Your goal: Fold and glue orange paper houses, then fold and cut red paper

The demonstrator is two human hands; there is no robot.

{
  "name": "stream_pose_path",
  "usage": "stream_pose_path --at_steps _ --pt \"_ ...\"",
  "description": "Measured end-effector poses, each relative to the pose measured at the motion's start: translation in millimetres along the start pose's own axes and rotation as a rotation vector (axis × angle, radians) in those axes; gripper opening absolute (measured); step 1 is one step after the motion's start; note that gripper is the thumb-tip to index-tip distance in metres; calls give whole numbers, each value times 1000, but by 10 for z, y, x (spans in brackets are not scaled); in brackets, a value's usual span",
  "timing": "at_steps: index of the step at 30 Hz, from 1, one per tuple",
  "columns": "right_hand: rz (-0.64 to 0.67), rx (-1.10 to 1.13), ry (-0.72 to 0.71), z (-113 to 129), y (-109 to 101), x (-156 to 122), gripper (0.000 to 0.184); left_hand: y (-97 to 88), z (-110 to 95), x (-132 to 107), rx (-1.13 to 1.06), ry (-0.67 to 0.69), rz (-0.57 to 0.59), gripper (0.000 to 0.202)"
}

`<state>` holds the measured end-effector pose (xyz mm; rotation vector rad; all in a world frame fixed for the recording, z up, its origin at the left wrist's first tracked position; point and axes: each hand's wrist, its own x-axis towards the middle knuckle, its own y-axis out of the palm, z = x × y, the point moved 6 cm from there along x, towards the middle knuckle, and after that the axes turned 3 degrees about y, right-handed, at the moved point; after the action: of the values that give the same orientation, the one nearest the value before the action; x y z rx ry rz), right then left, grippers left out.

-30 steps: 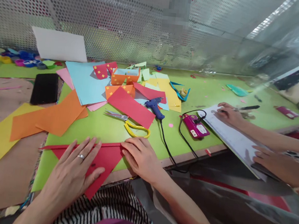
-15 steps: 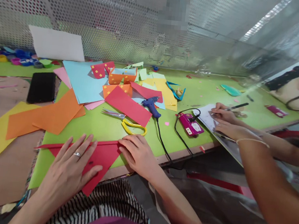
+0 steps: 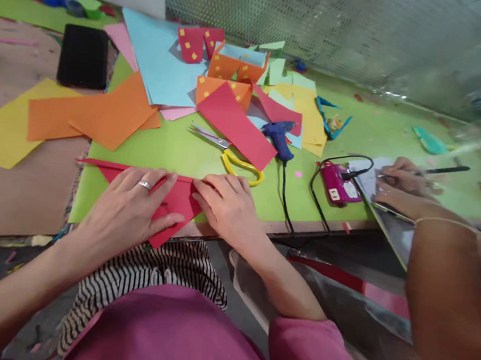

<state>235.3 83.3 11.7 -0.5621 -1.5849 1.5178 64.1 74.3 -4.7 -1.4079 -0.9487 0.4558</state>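
Note:
A folded piece of red paper [image 3: 182, 203] lies at the table's front edge, a narrow strip creased along its far side and a point hanging towards my lap. My left hand [image 3: 132, 206], with a ring, rests on its left part, thumb stretched away from the fingers. At the right end of the crease, my right hand [image 3: 229, 207] pinches the paper between thumb and bent fingers. Just beyond lie scissors [image 3: 228, 158] with yellow handles. Past them are a red paper strip [image 3: 237, 125] and a blue glue gun [image 3: 279, 138].
Orange paper [image 3: 114, 112] and yellow paper [image 3: 10, 121] lie left, near a black phone [image 3: 84, 56]. Dotted orange paper pieces [image 3: 227, 64] stand behind. A magenta power socket [image 3: 340, 183] with a cord sits right. Beside it, another person's hand [image 3: 404, 174] holds a pen over white paper.
The view has tilted downward, so the table appears higher. My left hand's fingers have drawn in and slid right along the crease, closer to my right hand, which stays at the right end.

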Motion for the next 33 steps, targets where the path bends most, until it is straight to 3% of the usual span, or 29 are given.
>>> stream_pose_path --at_steps 7,11,21,27,30,32,33 --pt "-25 -103 -40 66 0 62 33 -75 139 -117 4 62 5 77" --pt "3 -173 -22 102 20 85 40 -82 188 -131 2 21 14 80" --pt "-18 -174 13 79 68 56 43 -216 470 -423 -29 -272 -42 67" --pt "18 -166 45 71 89 81 48 -381 649 -573 15 -510 -18 75" --pt "31 -173 46 84 93 95 48 -526 648 -513 75 -596 -15 67" --pt "38 -188 44 100 95 107 48 -585 532 -328 118 -527 -63 54" --pt "42 -196 44 109 95 113 48 -564 428 -190 127 -421 -55 48"
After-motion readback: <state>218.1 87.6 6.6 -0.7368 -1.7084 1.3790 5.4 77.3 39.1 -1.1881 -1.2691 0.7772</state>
